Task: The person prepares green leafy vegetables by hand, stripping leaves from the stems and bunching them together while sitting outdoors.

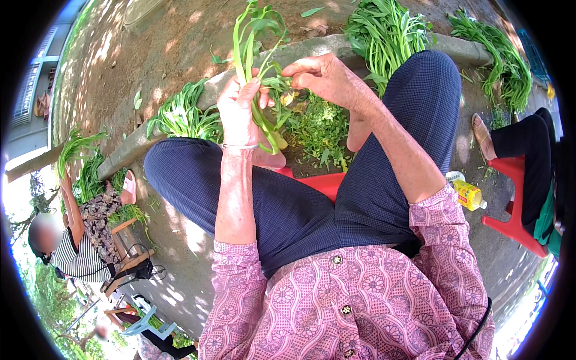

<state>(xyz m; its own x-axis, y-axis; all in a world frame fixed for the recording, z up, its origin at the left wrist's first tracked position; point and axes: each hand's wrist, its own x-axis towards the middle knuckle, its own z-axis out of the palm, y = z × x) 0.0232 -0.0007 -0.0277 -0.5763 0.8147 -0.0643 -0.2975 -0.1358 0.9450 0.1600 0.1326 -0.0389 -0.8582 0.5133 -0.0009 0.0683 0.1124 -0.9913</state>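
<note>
My left hand (240, 101) grips a small bunch of leafy green stems (249, 54), which look like water spinach. The stems stand up above the fist, and their lower ends curve down below it. Close to its right side is my right hand (326, 81), thumb and forefinger bent toward the leaves; whether they pinch one is unclear. Beneath both hands, between my feet, lies a pile of plucked leaves (321, 126), some yellowed. One larger bundle of greens (387, 40) rests across the curb beyond my right knee, and another bundle (189, 114) lies beyond my left knee.
I sit on a red plastic stool (321, 183) facing a concrete curb (315, 47) with bare soil behind. A yellow-labelled bottle (469, 194) lies on the right. Beside it, another person's leg (517, 135) shows near more greens (499, 58). A seated person (85, 252) at left lifts stems.
</note>
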